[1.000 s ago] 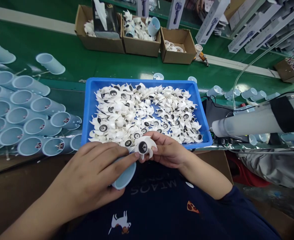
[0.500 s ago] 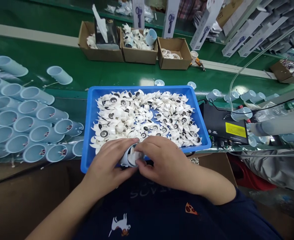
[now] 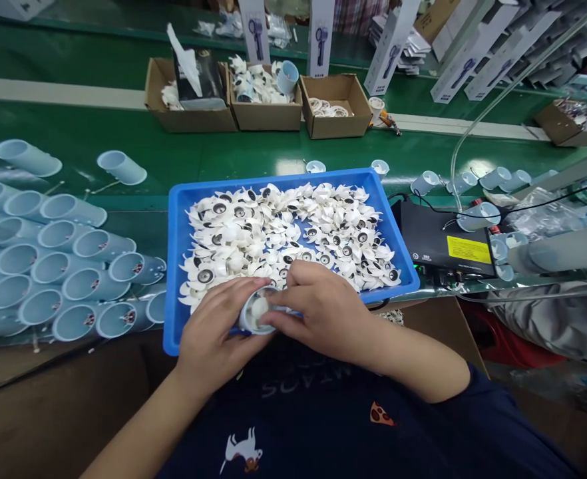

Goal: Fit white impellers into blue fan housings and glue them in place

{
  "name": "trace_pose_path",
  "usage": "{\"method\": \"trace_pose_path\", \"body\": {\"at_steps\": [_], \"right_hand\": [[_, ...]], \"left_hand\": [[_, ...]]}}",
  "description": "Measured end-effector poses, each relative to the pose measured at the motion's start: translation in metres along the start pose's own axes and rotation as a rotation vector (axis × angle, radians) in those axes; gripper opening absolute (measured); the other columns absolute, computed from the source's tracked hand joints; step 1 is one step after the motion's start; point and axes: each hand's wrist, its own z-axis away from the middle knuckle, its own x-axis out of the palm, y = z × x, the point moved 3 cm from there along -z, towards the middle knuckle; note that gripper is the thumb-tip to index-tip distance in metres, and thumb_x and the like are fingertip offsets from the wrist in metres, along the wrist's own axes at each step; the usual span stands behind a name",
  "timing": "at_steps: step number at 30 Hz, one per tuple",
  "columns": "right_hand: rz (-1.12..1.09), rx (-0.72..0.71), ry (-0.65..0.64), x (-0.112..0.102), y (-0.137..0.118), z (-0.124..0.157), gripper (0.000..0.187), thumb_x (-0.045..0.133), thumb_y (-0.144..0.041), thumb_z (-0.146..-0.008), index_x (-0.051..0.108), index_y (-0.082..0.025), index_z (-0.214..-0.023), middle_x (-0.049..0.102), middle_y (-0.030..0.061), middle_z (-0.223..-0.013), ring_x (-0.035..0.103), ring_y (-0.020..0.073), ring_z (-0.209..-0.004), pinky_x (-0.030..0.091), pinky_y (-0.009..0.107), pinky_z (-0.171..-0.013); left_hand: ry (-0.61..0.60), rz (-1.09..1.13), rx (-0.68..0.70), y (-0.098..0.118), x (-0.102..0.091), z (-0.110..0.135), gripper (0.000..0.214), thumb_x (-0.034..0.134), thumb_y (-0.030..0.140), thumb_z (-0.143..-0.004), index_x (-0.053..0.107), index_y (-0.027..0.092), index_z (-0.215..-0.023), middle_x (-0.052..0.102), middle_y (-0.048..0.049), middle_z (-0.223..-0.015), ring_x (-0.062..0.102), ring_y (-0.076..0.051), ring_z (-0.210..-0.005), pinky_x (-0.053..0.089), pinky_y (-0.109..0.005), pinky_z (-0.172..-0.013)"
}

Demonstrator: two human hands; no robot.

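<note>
My left hand [image 3: 213, 329] is wrapped round a short light-blue tube [image 3: 245, 320], its open mouth facing up towards me. A white fan blade [image 3: 259, 307] with a round hub sits inside that mouth. From the right, my right hand [image 3: 321, 313] reaches in with thumb and forefinger pinched at the blade's edge; its fingertips are partly hidden at the rim. Both hands are over the near edge of a blue tray [image 3: 172, 266], which holds a heap of white fan blades [image 3: 238, 233] with dark round centres.
Many light-blue tubes [image 3: 94, 276] lie at left. Cardboard boxes [image 3: 268, 116] of small parts stand beyond the tray. To the right are a black device [image 3: 428, 233] with a yellow label, a cable, a clear hose and more tubes. White printed cartons [image 3: 321, 40] stand farther back.
The white fan blade now sits inside the tube's mouth, its hub facing up; before, my right fingers held it tilted at the opening. The camera view has shifted slightly.
</note>
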Motion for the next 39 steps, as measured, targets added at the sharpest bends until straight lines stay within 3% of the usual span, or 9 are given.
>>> {"method": "trace_pose_path", "body": {"at_steps": [6, 11, 15, 18, 22, 24, 31, 35, 39], "right_hand": [[0.117, -0.221, 0.188, 0.005, 0.006, 0.018, 0.05, 0.052, -0.063, -0.099, 0.074, -0.02, -0.112, 0.063, 0.0081, -0.097, 0.054, 0.0207, -0.086, 0.04, 0.035, -0.074], [0.003, -0.27, 0.283, -0.001, 0.012, 0.021, 0.04, 0.054, -0.052, -0.1, 0.073, -0.018, -0.089, 0.06, 0.0056, -0.087, 0.055, 0.019, -0.081, 0.042, 0.036, -0.075], [0.006, -0.289, 0.247, -0.011, 0.022, 0.027, 0.037, 0.061, -0.05, -0.098, 0.071, -0.017, -0.112, 0.065, 0.0113, -0.112, 0.063, 0.0229, -0.104, 0.049, 0.039, -0.089], [0.035, -0.372, 0.389, -0.034, 0.034, 0.049, 0.024, 0.061, -0.035, -0.098, 0.069, -0.018, -0.114, 0.062, 0.0108, -0.114, 0.063, 0.0233, -0.104, 0.052, 0.043, -0.091], [0.101, -0.259, 0.688, -0.064, 0.058, 0.087, 0.033, 0.062, -0.014, -0.089, 0.069, -0.021, -0.12, 0.059, 0.0102, -0.114, 0.062, 0.0243, -0.103, 0.056, 0.047, -0.092], [0.094, -0.198, 0.764, -0.067, 0.065, 0.099, 0.038, 0.062, -0.01, -0.086, 0.07, -0.022, -0.121, 0.058, 0.0099, -0.114, 0.062, 0.0239, -0.1, 0.058, 0.045, -0.087], [0.136, -0.202, 0.657, -0.053, 0.057, 0.097, 0.029, 0.058, -0.006, -0.086, 0.067, -0.017, -0.111, 0.057, 0.0097, -0.112, 0.061, 0.0211, -0.102, 0.059, 0.039, -0.088], [0.22, -0.141, 0.652, -0.056, 0.061, 0.101, 0.025, 0.057, -0.005, -0.089, 0.067, -0.016, -0.108, 0.057, 0.0102, -0.112, 0.062, 0.0184, -0.103, 0.059, 0.031, -0.087], [0.299, -0.087, 0.684, -0.064, 0.067, 0.115, 0.024, 0.056, -0.005, -0.09, 0.068, -0.015, -0.108, 0.057, 0.0105, -0.113, 0.064, 0.0168, -0.101, 0.059, 0.029, -0.086]], "left_hand": [[0.099, 0.123, -0.052, -0.018, 0.014, 0.005, 0.049, 0.077, 0.029, -0.088, 0.059, 0.024, -0.133, 0.074, -0.008, -0.125, 0.069, -0.026, -0.115, 0.054, -0.04, -0.103], [0.031, 0.17, 0.018, -0.018, 0.02, 0.004, 0.062, 0.081, 0.031, -0.085, 0.054, 0.025, -0.14, 0.07, -0.0112, -0.13, 0.067, -0.027, -0.12, 0.051, -0.044, -0.107], [0.033, 0.05, 0.081, -0.025, 0.01, 0.005, 0.07, 0.079, 0.035, -0.086, 0.049, 0.027, -0.148, 0.064, -0.0134, -0.136, 0.064, -0.031, -0.123, 0.052, -0.046, -0.105], [0.065, -0.073, 0.082, -0.044, -0.01, -0.004, 0.071, 0.074, 0.037, -0.09, 0.043, 0.029, -0.153, 0.067, -0.011, -0.128, 0.066, -0.028, -0.116, 0.055, -0.042, -0.099], [-0.043, -0.154, -0.055, -0.091, -0.035, -0.05, 0.03, 0.072, 0.042, -0.089, 0.07, 0.028, -0.116, 0.068, -0.006, -0.133, 0.065, -0.027, -0.121, 0.054, -0.038, -0.102], [-0.064, -0.183, -0.241, -0.125, -0.041, -0.087, 0.034, 0.076, 0.051, -0.082, 0.07, 0.024, -0.1, 0.069, -0.0071, -0.132, 0.065, -0.03, -0.12, 0.054, -0.04, -0.101], [-0.207, -0.198, -0.417, -0.217, 0.007, -0.204, 0.062, 0.069, 0.045, -0.089, 0.053, 0.02, -0.144, 0.057, -0.0132, -0.149, 0.061, -0.029, -0.127, 0.051, -0.043, -0.105], [-0.44, -0.21, -0.486, -0.246, 0.031, -0.235, 0.048, 0.066, 0.046, -0.095, 0.063, 0.015, -0.132, 0.065, -0.0147, -0.135, 0.064, -0.028, -0.122, 0.05, -0.052, -0.107], [-0.54, -0.209, -0.517, -0.271, 0.015, -0.248, 0.049, 0.068, 0.049, -0.094, 0.065, 0.019, -0.132, 0.069, -0.0112, -0.133, 0.068, -0.025, -0.117, 0.052, -0.047, -0.105]]}}
